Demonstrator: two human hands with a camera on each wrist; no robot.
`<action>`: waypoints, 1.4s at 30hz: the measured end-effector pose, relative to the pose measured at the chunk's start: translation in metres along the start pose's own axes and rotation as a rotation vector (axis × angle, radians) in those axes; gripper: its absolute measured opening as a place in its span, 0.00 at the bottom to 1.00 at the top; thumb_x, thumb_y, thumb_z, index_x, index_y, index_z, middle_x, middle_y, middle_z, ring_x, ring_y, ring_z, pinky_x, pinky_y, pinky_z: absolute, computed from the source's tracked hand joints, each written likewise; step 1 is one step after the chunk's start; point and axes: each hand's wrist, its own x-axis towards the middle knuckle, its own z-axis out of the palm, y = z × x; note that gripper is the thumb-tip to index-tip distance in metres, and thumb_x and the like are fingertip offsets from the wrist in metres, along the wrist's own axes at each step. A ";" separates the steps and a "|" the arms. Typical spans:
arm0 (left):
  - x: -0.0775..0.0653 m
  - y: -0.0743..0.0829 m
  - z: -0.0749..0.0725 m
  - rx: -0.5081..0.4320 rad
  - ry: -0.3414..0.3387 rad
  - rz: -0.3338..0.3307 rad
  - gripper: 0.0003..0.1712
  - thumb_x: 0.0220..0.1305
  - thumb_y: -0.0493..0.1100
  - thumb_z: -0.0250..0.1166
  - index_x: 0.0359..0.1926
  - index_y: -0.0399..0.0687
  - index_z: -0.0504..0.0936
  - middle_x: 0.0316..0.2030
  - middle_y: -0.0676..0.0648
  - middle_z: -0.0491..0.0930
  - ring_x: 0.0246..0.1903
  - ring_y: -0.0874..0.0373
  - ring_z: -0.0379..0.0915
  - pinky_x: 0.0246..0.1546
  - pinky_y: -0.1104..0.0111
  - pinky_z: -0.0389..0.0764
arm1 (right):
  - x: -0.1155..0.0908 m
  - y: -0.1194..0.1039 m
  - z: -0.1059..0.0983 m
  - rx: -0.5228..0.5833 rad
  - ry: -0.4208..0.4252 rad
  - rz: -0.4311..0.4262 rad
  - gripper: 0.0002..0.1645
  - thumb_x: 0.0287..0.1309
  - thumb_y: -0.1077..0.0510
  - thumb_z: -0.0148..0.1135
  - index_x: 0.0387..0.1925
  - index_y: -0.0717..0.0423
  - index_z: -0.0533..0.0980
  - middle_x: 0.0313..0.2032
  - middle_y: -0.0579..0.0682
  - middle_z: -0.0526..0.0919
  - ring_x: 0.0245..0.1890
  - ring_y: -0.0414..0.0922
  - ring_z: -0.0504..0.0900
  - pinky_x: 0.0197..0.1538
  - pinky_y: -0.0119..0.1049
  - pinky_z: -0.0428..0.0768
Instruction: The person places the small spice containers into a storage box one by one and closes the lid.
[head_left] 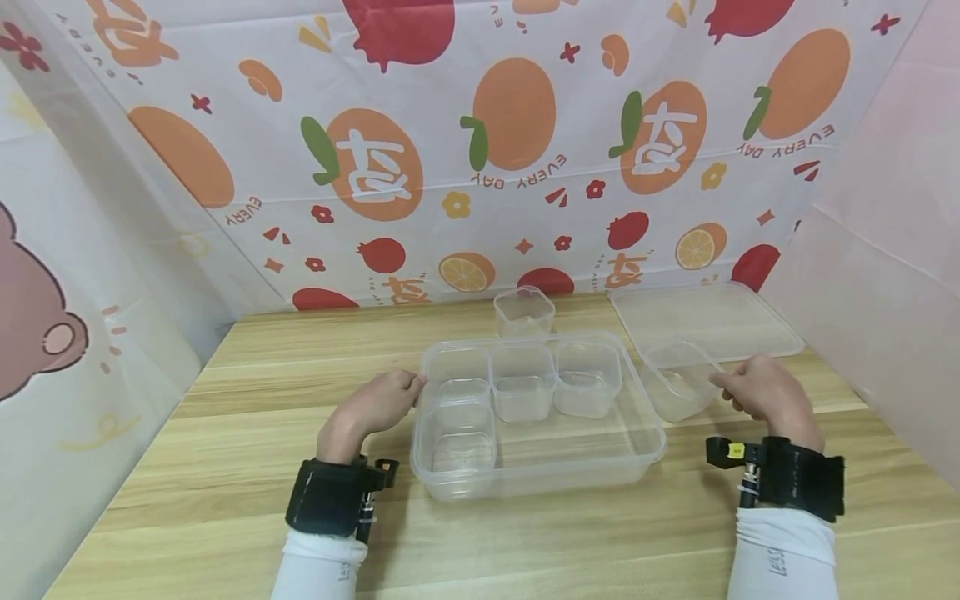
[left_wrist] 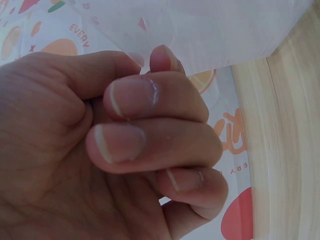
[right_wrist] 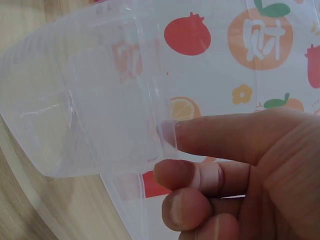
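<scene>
A wood-grain tabletop (head_left: pixel 225 467) spans the lower frame, backed by fruit-printed cloth (head_left: pixel 517 208). At centre, the left hand (head_left: pixel 378 404) pinches the left rim of a translucent, round-cornered plastic box (head_left: pixel 540 483) with four smooth cups (head_left: pixel 522 398) inside. Just right, the right hand (head_left: pixel 772 392) pinches a fifth cup's (head_left: pixel 686 400) rim. A flat lid (head_left: pixel 705 321) lies upper right. The box's floor shows at its lower right.

The tray (head_left: pixel 540 479) is plastic (smooth, glossy), the tabletop (head_left: pixel 570 550) wood-grained.
</scene>
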 end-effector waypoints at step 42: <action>0.001 -0.003 0.001 0.014 0.002 0.035 0.20 0.81 0.41 0.43 0.32 0.39 0.74 0.28 0.45 0.69 0.28 0.53 0.65 0.30 0.62 0.66 | 0.003 0.007 0.006 0.153 -0.045 0.073 0.25 0.74 0.53 0.43 0.40 0.74 0.75 0.18 0.49 0.71 0.20 0.47 0.68 0.25 0.38 0.66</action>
